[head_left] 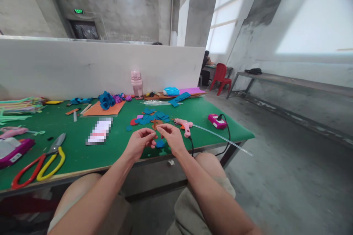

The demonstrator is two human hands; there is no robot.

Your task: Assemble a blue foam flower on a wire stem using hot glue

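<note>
Left hand (141,141) and right hand (172,138) nearly meet at the fingertips over the green surface (82,156).
Thumbs and fingers are pinched, though whether either clamps a scrap I cannot tell; brown pieces (158,125) show just beyond the fingertips, blue pieces (145,119) spread behind them, and a single blue piece (160,143) lies between the hands. Just right of the right hand rests a pink glue gun (186,125).

At eight o'clock, smooth metal and glossy plastic are shown by the scissors (57,144), a matt finish by the blue scraps (145,120); smooth plastic by the bottle (137,86) at ten, rough concrete by the wall (132,11) at eleven.
</note>
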